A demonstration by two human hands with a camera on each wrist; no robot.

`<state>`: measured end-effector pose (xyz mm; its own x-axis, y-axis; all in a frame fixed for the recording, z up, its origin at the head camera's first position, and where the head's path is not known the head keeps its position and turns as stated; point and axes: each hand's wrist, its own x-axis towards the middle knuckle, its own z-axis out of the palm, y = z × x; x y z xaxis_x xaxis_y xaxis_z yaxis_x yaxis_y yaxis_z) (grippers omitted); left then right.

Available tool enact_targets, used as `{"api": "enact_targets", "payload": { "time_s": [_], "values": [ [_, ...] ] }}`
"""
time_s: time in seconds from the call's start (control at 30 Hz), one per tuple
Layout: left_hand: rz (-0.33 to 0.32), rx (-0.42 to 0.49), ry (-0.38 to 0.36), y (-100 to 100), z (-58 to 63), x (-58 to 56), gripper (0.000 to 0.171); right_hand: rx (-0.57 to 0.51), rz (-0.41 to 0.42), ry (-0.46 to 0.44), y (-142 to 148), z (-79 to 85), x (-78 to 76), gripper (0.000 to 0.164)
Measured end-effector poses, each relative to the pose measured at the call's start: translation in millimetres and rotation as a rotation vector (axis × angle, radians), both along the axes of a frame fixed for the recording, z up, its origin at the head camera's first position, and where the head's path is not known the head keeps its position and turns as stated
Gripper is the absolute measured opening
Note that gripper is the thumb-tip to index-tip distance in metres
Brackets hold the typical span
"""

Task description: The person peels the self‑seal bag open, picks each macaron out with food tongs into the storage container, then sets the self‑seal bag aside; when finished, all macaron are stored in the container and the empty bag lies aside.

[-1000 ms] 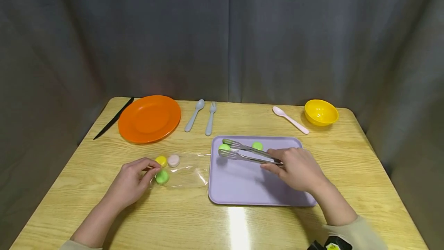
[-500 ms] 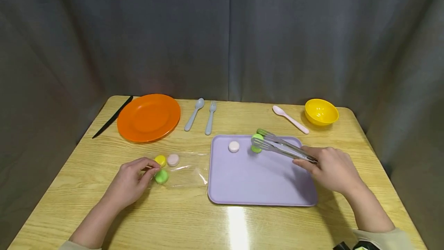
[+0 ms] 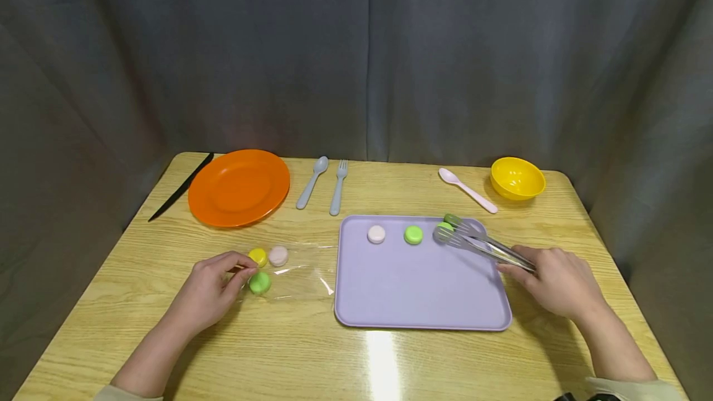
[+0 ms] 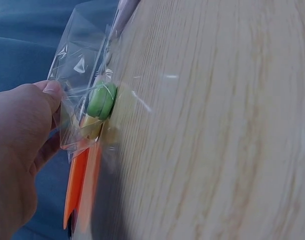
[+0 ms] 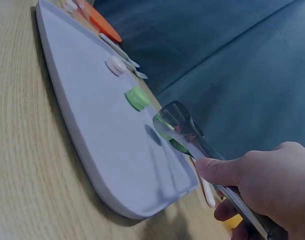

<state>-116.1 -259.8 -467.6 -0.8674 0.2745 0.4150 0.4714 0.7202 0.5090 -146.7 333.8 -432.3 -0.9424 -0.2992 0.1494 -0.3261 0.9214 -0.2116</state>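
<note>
My left hand (image 3: pixel 207 293) pinches the edge of a clear plastic bag (image 4: pixel 75 70) lying left of the tray. Inside the bag sit a yellow macaron (image 3: pixel 259 257), a pale pink one and a green macaron (image 4: pixel 101 100). Metal tongs (image 3: pixel 501 253) are gripped in my right hand (image 3: pixel 559 280). Their slotted ends close around a green macaron (image 3: pixel 444 228) over the back right of the lilac tray (image 3: pixel 412 293), partly hidden by the metal. On the tray, a pale pink macaron (image 3: pixel 376 234) and another green macaron (image 3: pixel 413 235) stand in a row along the back.
Behind the bag lies an orange plate (image 3: pixel 239 188), with a black knife (image 3: pixel 181 188) beside it. A grey spoon (image 3: pixel 312 183) and grey fork (image 3: pixel 338 188) lie at back centre. At back right are a pink spoon (image 3: pixel 466 190) and a yellow bowl (image 3: pixel 517 179).
My right hand has carried the tongs with the green macaron rightward across the tray, past the pale pink and green macarons. The left hand has stayed in place on the bag.
</note>
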Motion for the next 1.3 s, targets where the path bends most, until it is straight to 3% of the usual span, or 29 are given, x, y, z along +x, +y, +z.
{"api": "enact_targets", "payload": {
  "time_s": [0.37, 0.53, 0.83, 1.07, 1.3],
  "values": [
    [-0.015, 0.002, 0.012, -4.5, 1.0, 0.9, 0.018, -0.006, -0.036, -0.047, -0.2, -6.9, 2.4, 0.031],
    [0.002, 0.005, -0.016, -5.2, 1.9, 1.6, 0.017, -0.061, -0.015, -0.020, -18.0, -1.2, 8.7, 0.034],
    [0.003, -0.020, -0.015, -6.4, 5.3, 0.6, 0.010, -0.114, 0.142, 0.094, -71.0, 0.3, 13.0, 0.025],
    [-0.008, -0.027, -0.019, -7.6, 8.9, 0.5, 0.010, -0.144, 0.268, 0.091, -108.4, -0.1, 5.9, 0.011],
    [-0.016, -0.035, -0.031, -5.5, 10.0, -1.9, 0.009, -0.155, 0.379, 0.095, -142.5, -3.4, -3.1, 0.029]
  ]
}}
